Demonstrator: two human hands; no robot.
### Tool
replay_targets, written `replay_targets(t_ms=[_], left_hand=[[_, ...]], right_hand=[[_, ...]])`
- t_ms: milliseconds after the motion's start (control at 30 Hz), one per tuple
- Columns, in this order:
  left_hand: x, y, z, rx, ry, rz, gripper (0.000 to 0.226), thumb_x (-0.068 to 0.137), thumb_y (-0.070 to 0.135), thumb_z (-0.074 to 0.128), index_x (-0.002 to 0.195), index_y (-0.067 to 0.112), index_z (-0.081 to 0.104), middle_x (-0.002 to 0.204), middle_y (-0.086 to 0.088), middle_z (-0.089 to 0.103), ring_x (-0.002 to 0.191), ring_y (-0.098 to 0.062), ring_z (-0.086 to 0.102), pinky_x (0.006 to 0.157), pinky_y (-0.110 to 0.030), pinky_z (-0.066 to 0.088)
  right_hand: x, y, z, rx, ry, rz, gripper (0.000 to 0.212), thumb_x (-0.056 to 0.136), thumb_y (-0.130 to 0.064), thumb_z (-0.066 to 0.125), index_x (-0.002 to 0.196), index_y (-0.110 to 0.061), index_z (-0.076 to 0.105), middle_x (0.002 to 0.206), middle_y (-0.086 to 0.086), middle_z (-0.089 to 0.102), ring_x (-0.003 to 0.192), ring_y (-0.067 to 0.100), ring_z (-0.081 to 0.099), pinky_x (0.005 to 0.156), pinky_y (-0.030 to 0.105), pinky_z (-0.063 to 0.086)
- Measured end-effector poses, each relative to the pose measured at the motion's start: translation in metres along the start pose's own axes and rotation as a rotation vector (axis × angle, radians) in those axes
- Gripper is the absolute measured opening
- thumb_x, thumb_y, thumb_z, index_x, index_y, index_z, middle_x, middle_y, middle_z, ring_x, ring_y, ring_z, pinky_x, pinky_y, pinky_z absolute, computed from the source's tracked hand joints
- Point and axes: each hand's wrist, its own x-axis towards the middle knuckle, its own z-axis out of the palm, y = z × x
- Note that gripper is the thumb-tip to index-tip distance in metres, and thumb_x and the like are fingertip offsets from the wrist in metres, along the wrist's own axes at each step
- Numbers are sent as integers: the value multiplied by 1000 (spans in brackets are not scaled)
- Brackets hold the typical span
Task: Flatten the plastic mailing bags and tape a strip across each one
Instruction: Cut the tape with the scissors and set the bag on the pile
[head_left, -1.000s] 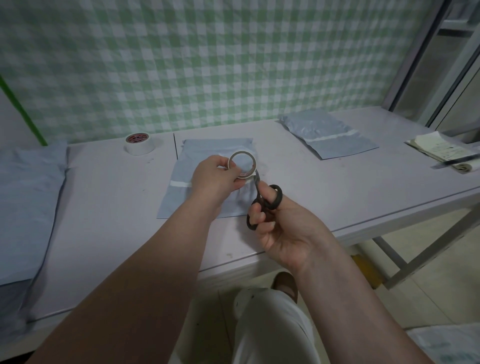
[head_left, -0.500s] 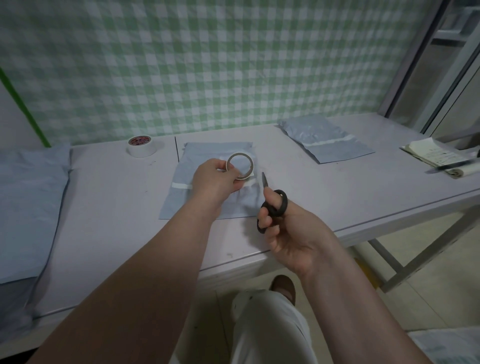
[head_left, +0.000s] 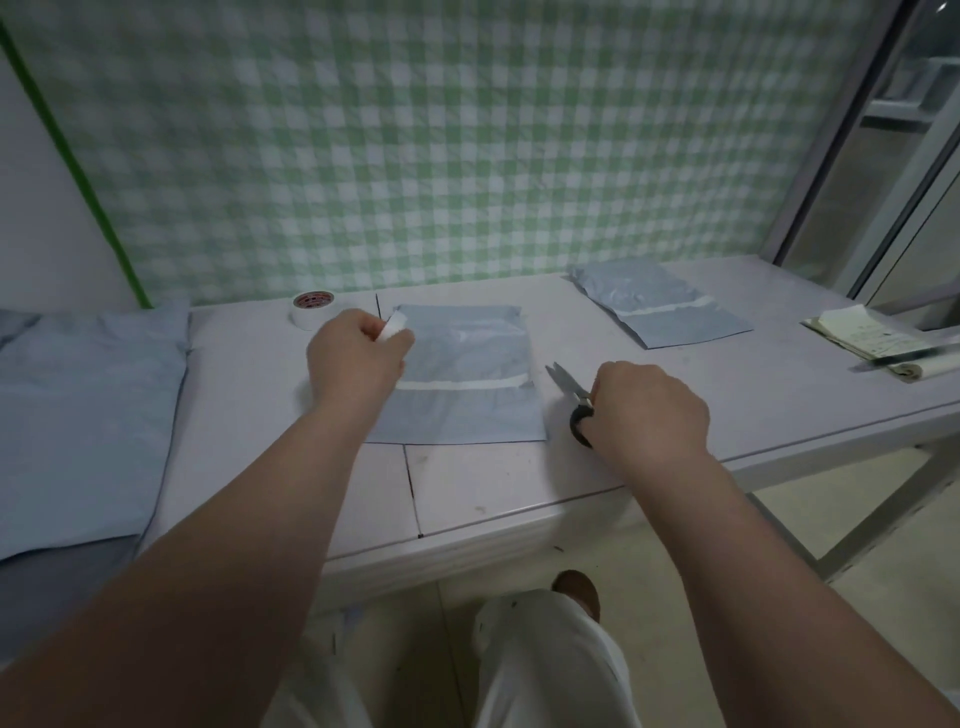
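Centre-left: left hand (head_left: 353, 358) grips tape roll (head_left: 393, 326) over the bag's (head_left: 467, 343) upper left corner. Bag lies flat mid-frame, strip (head_left: 457, 385) across it. Centre-right: right hand (head_left: 649, 410) clasps scissors (head_left: 569, 392), just beside bag. Probably parking tools: set both clear of bag.

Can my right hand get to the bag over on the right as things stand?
Probably yes: only bare table lies between the right hand and that bag, though it grips scissors, which would hamper a grasp.
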Motion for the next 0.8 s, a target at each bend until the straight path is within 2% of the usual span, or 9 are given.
replay_targets(t_ms=[67,167,267,333,367,433,533,633,800], left_hand=[[6,-5,-14,251,-9,56,26,87,29,58,77,6,65,75,-6,68,74,-20,61,61,-27,36],[10,-17,-29,504,-40,97,27,93,25,53,84,3,65,87,-10,65,87,-27,57,68,-28,34],[12,-28,-39,656,-68,136,26,92,22,52,87,1,66,95,-14,64,84,-28,52,68,-30,36],[11,-32,-43,702,-77,124,22,92,20,50,91,4,65,101,-14,62,87,-27,53,69,-30,38],[10,-31,-44,723,-78,108,20,92,17,49,96,6,65,106,-12,61,93,-28,54,71,-31,39],[4,-27,-44,756,-59,111,23,90,10,48,107,11,63,113,-10,56,102,-29,55,74,-32,39],[0,-15,-37,725,-90,188,32,88,5,48,118,11,60,118,-13,54,110,-31,52,82,-35,41],[0,-3,-26,689,-220,187,37,88,4,49,123,14,58,124,-8,58,116,-26,51,90,-32,40],[-6,-2,-14,661,-334,175,41,89,5,48,128,14,54,131,-8,54,123,-24,45,94,-26,35]], right_hand=[[4,-9,-3,-114,-14,-35,12,86,-11,51,95,-18,54,74,-4,42,79,23,50,66,27,35],[8,-17,-6,-211,-34,-75,24,88,-9,45,107,-14,59,93,0,57,92,23,59,70,27,37],[11,-21,-6,-316,-62,-115,26,92,-18,46,115,-16,58,114,1,58,109,23,56,75,28,35],[15,-25,-4,-302,-56,-113,19,89,-20,51,106,-16,58,113,3,58,111,23,52,76,28,34],[17,-28,-4,-259,-38,-106,7,87,-18,53,92,-15,57,106,5,58,106,23,53,74,28,34],[25,-33,1,-124,9,-81,19,88,-16,50,71,-13,44,96,6,57,94,23,50,70,28,35],[37,-38,13,30,21,-53,22,96,-29,39,83,-13,48,106,7,58,108,26,47,75,30,33],[50,-41,26,153,-68,12,31,96,-40,38,93,-12,51,113,9,57,117,29,41,81,34,34],[71,-42,38,330,-196,117,27,90,-40,47,85,-13,49,93,5,52,108,31,50,78,31,38]])
